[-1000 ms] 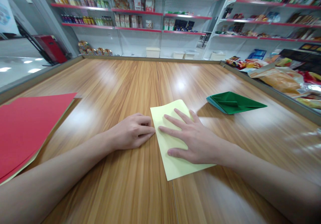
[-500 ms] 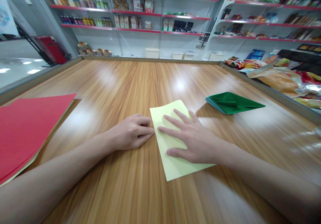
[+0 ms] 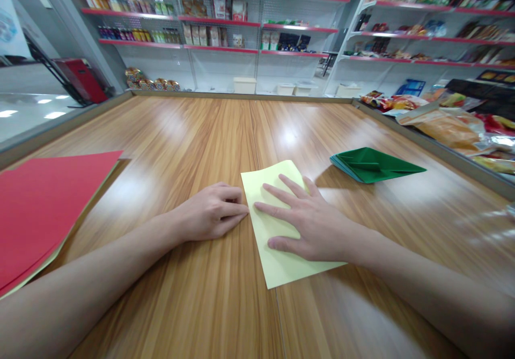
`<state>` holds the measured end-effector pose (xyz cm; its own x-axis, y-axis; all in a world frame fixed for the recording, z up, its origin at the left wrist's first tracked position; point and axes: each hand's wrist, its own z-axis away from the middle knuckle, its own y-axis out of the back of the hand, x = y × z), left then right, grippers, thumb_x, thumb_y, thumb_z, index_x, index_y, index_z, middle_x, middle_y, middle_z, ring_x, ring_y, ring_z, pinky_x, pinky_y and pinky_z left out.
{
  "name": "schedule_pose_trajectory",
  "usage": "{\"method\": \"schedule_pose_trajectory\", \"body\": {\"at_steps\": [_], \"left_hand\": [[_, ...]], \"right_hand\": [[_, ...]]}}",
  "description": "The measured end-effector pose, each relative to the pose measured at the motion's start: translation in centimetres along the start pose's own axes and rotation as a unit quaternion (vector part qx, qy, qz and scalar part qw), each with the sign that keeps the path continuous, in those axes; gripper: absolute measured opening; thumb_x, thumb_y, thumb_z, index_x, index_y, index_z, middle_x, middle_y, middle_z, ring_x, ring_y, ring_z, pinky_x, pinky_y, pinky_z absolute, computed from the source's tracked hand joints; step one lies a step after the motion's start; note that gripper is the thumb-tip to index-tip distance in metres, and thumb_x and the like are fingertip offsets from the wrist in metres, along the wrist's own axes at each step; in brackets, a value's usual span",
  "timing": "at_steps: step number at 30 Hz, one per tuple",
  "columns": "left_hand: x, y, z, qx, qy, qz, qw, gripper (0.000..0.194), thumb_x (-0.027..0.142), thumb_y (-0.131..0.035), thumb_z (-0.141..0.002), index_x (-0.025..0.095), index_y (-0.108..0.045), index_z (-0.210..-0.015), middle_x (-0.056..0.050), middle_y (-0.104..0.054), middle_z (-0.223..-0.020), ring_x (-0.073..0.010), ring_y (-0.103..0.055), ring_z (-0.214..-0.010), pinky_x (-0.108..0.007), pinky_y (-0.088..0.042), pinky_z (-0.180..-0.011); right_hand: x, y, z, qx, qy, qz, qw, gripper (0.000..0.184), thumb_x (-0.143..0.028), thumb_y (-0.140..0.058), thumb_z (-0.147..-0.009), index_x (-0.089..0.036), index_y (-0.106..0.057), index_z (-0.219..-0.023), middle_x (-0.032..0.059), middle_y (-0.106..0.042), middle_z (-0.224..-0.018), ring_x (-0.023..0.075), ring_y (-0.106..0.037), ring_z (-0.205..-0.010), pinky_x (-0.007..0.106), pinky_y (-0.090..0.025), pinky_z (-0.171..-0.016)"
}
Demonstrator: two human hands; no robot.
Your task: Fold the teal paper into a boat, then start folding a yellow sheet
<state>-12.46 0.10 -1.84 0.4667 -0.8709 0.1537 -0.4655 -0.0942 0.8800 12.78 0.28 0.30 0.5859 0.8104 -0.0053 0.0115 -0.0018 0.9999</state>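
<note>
A pale yellow sheet of paper [image 3: 277, 265] lies on the wooden table, its left edge straight and apparently a fold. My right hand [image 3: 306, 217] rests flat on it with fingers spread, hiding its right part. At the middle of the left edge, thumb and forefinger of my left hand [image 3: 215, 211] are pinched together on the paper's border; the other fingers are curled in. To the right of the sheet lies a folded green paper shape [image 3: 374, 166], pointed at its right end, with blue-green layers on its left side.
A stack of red paper [image 3: 44, 203] with a yellowish sheet under it lies at the left, beside my left forearm. Snack packets [image 3: 450, 128] are heaped beyond the table's right rim. The brown table edge [image 3: 241, 96] runs across the back, with stocked shelves [image 3: 221, 22] behind it.
</note>
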Motion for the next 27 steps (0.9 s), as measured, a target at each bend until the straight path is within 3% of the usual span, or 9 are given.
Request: {"method": "schedule_pose_trajectory", "body": {"at_steps": [27], "left_hand": [[0.19, 0.1, -0.08, 0.005, 0.001, -0.002, 1.0, 0.024, 0.018, -0.048, -0.09, 0.017, -0.072, -0.087, -0.006, -0.061, -0.075, -0.0146, -0.056, -0.068, -0.027, -0.044, -0.063]], "right_hand": [[-0.06, 0.12, -0.03, 0.003, -0.007, -0.005, 1.0, 0.063, -0.067, -0.037, -0.086, -0.032, -0.041, -0.139, 0.0092, -0.032, -0.149, 0.0429, -0.017, -0.137, 0.07, -0.014, -0.101]]}}
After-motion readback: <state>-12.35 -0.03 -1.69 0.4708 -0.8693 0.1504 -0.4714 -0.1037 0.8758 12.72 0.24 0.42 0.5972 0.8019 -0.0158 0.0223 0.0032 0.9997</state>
